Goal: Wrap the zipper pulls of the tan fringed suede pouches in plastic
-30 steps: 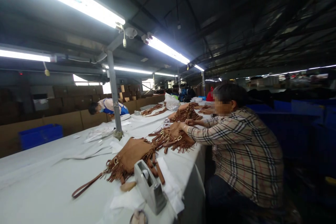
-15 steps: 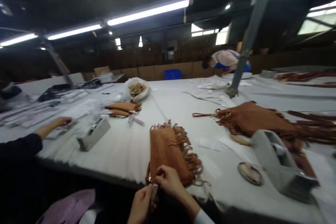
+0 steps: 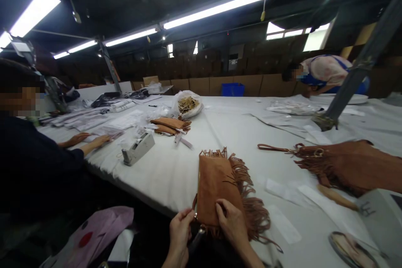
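Observation:
A brown fringed leather bag [image 3: 216,180] lies flat at the table's near edge, its long fringe spread to the right. My left hand [image 3: 180,230] pinches the bag's lower left corner, beside a small metal fitting and a thin strap. Over the lower part of the bag is my right hand [image 3: 234,224], fingers curled and thumb against the leather, apparently gripping it. A metal ring [image 3: 202,229] shows at the near edge between my hands, with a dark, blurred piece hanging below it.
Left of the bag stands a grey tape dispenser [image 3: 140,149]; behind it lie brown pouches [image 3: 169,126] and a plastic bag of straw-coloured material [image 3: 188,104]. A larger brown bag [image 3: 351,161], a tape roll [image 3: 351,249] and a post [image 3: 358,67] are right. Two co-workers flank the table.
The view has swung left, so the table things sit further right. My left hand has shifted up to the bag's corner; the small pale piece at its fingertips no longer shows.

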`<state>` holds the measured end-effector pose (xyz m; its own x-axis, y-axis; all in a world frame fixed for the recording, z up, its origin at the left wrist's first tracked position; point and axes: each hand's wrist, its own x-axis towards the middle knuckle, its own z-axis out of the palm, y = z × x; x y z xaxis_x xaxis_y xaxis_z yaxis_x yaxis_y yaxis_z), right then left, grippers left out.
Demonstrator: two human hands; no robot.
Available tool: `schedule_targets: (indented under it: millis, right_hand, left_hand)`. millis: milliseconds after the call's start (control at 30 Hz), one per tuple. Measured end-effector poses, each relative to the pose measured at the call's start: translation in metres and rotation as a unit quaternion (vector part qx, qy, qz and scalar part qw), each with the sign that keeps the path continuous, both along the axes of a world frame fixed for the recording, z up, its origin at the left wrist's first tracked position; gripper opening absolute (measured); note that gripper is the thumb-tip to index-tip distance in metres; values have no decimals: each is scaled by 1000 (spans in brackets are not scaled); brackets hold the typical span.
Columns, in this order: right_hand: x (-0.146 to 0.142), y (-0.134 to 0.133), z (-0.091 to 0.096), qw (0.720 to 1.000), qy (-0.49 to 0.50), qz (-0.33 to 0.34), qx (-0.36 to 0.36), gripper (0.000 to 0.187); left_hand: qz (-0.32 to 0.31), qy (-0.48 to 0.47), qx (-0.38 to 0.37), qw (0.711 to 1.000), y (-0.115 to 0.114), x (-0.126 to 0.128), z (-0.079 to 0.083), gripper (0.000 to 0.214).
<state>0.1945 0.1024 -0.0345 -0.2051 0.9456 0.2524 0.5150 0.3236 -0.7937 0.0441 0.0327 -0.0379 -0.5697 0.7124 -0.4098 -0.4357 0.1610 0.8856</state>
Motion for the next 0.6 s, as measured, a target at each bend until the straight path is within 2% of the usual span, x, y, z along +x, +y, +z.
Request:
schedule_targets:
  millis: [67,200,333,400,467,600]
  right_hand:
    - [0,-1,1,1000,-4,6,-3,29]
    - [2,1,1,1000,-10,12,-2,30]
    - [3,2,-4,1000,-14,12,2,30]
    - [3,2,-5,1000,-8,19,4,29]
    - [4,1,-3,1000,0,27,3,29]
    - [6,-1,1,999,9,33,-2,27]
  left_hand:
    - [-14,3,-3,1000,1,0,4,38]
    - [-94,41,-7,995,1,-4,8,37]
    - [-138,150,62,977,2,-7,9,39]
    - [-138,249,87,955,3,-8,13,36]
    - [-164,337,88,923,4,-8,22,32]
    - [-242,418,104,869,9,-10,38,26]
